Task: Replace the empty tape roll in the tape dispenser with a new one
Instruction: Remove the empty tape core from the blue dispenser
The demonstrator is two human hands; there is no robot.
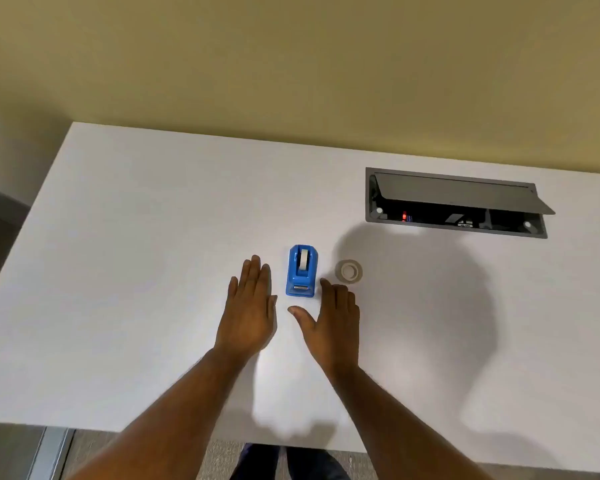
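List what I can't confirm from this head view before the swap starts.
- Roll in the blue dispenser: too small to tell whether it is spent; the housing hides its sides.
- Loose tape roll: too small and blurred to judge how much tape it holds.
- Recessed cable box: interior dark, partly covered by its raised lid.
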